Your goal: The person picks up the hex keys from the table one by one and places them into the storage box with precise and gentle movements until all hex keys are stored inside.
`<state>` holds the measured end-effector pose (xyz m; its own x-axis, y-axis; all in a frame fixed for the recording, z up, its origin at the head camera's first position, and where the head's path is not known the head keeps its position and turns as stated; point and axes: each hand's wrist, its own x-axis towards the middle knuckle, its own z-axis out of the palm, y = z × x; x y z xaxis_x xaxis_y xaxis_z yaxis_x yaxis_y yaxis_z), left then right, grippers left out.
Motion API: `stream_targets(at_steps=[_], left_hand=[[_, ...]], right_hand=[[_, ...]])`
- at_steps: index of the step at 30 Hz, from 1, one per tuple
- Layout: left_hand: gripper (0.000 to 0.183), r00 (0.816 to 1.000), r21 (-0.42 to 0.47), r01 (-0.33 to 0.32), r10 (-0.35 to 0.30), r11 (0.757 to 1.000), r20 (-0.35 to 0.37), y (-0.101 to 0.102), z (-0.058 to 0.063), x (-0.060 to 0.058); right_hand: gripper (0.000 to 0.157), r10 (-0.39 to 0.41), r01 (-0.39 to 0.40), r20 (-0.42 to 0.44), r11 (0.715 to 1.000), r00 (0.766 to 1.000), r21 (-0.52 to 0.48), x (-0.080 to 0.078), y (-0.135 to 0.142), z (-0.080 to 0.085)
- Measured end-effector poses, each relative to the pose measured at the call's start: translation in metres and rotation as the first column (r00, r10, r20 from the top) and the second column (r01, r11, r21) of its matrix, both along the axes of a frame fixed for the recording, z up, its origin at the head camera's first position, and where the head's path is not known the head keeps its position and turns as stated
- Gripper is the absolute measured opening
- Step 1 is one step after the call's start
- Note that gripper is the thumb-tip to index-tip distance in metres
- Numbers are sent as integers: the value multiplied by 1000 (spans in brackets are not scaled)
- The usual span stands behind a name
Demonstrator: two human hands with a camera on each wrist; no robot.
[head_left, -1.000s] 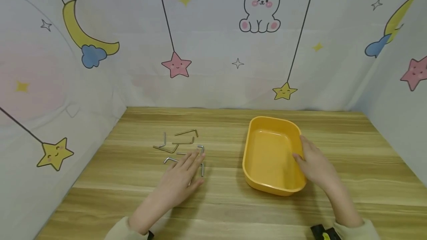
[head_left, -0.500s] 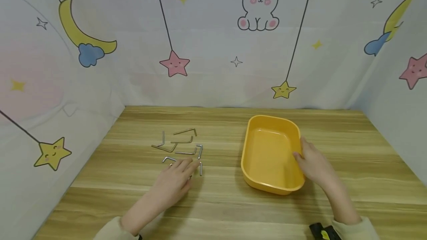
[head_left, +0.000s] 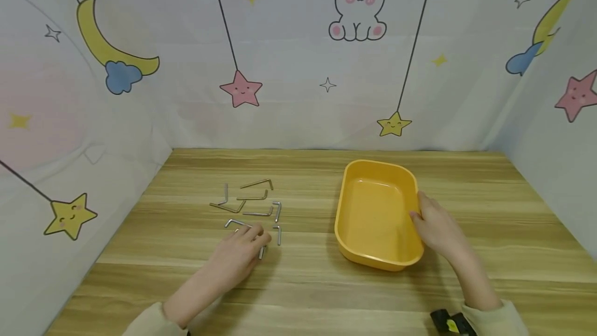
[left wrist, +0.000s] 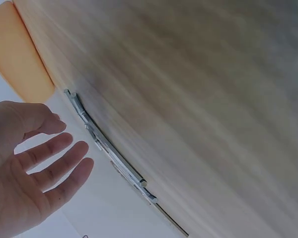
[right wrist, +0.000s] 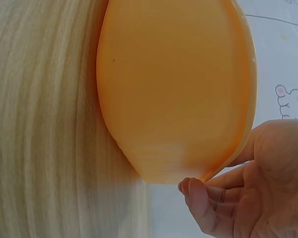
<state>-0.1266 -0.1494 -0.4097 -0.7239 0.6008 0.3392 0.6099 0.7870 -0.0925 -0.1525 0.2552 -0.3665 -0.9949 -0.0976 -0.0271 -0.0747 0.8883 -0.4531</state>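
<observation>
My left hand (head_left: 240, 253) hovers over the near part of a spread of L-shaped hex keys, fingers loosely bent. A gap shows between its fingertips and the keys (left wrist: 116, 157) in the left wrist view, and nothing is in its grasp. One silver hex key (head_left: 261, 252) pokes out beneath the fingers, partly hidden. Beyond them lie several more, among them a silver hex key (head_left: 258, 214) and a brass-coloured hex key (head_left: 252, 198). My right hand (head_left: 440, 227) grips the right rim of a yellow-orange plastic bin (head_left: 373, 222), thumb inside and fingers outside.
Everything stands on a wood-grain table (head_left: 308, 294). Behind and beside it hang white cloth walls (head_left: 289, 118) printed with stars, moons and a rabbit. A black strap piece (head_left: 452, 323) sits by the right sleeve.
My left hand has drawn back toward me and its fingers have bent more, uncovering silver hex keys beyond it. The right hand keeps its hold on the bin.
</observation>
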Motion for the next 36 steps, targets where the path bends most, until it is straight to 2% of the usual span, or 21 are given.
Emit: stream_targets(at_steps=[12,18,22,30,36], left_hand=[[23,997,-25,56,-57,998,-48,-3,-7,-4],[21,995,-43,66,-69,997,-72,-4,-10,-8],[22,995,-61,69,-73,996,-71,-3,-11,-10],[25,995,-85,76,-82,993,-60,0,-9,-12],[23,995,-110,79,-86,991,-57,2,-10,-13]], right_hand=[[50,4,-5,-44,1000,999,-8,0,4,-2],[55,1,-1,-22,1000,1000,4,-1,3,-2],[58,-4,4,1,1000,1000,5,-2,2,-1],[54,4,-2,-37,1000,999,31,-1,2,-2],[55,1,0,-34,1000,999,28,0,1,-1]])
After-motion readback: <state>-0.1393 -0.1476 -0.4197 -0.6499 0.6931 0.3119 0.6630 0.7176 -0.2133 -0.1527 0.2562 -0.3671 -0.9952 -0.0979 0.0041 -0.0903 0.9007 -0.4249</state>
